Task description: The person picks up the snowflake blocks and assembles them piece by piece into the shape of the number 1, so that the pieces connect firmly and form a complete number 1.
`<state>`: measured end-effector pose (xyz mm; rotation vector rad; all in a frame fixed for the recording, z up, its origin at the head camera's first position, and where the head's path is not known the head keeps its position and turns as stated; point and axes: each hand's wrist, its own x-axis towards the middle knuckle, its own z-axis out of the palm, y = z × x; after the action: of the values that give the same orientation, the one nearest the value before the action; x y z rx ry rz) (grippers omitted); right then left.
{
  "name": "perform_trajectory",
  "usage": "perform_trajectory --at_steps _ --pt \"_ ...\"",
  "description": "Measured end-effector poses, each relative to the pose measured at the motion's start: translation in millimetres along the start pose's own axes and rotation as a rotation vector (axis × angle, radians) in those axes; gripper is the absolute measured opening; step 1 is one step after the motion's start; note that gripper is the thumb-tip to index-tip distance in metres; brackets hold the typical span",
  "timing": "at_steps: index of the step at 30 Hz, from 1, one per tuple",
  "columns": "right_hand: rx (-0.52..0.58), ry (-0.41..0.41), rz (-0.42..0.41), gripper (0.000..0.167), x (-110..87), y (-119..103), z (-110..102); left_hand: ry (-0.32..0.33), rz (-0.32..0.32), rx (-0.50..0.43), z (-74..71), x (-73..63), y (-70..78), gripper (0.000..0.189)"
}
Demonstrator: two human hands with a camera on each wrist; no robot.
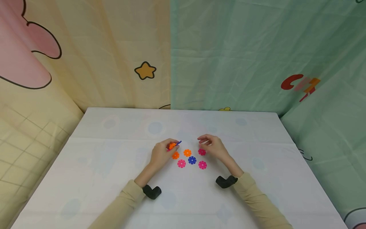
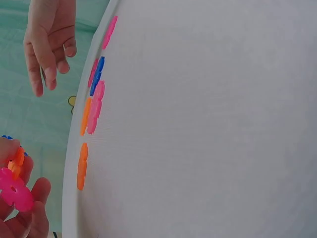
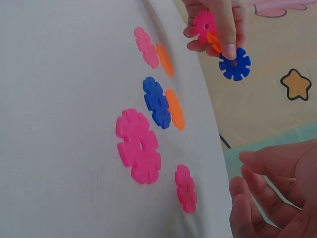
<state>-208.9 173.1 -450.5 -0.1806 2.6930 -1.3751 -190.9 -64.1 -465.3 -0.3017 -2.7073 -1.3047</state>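
My left hand (image 1: 160, 155) pinches a small chain of joined plastic snowflake discs above the table. A blue snowflake disc (image 3: 240, 65) sticks out past the thumb, an orange snowflake disc (image 3: 213, 41) sits in the middle, and a pink snowflake disc (image 2: 18, 191) forms the other end, partly covered by fingers. To the right, my right hand (image 1: 215, 147) holds nothing, its fingers loosely bent over a loose pink snowflake disc (image 1: 201, 152). Between the hands lie two loose orange discs (image 1: 187, 153), a blue disc (image 1: 192, 160) and two more pink discs (image 1: 202, 165).
A white cloth with faint spots covers the table (image 1: 94, 178). Behind its far edge hang a yellow curtain (image 1: 114, 63) and a green curtain (image 1: 228, 57). Black wrist mounts (image 1: 152, 192) jut inward from both sleeves, low over the tabletop.
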Motion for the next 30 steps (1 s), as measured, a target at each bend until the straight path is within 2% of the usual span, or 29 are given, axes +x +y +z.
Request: perform_trajectory --at_steps 7,15,21,30 --pt "-0.05 -0.035 -0.005 0.028 -3.2 5.5 -9.6 0.011 -0.019 -0.021 -4.6 6.3 -1.7 0.023" --pt "-0.161 -0.079 0.005 0.031 -3.4 15.6 -13.1 0.035 -0.033 -0.07 -4.7 10.8 -0.5 0.021" --pt "-0.181 -0.102 0.009 0.033 -5.4 17.9 -13.1 0.036 -0.053 -0.121 -1.5 13.6 1.1 0.02" --pt "-0.22 -0.097 0.018 0.033 -7.0 17.4 -9.3 0.024 -0.035 -0.189 0.8 14.3 8.5 0.019"
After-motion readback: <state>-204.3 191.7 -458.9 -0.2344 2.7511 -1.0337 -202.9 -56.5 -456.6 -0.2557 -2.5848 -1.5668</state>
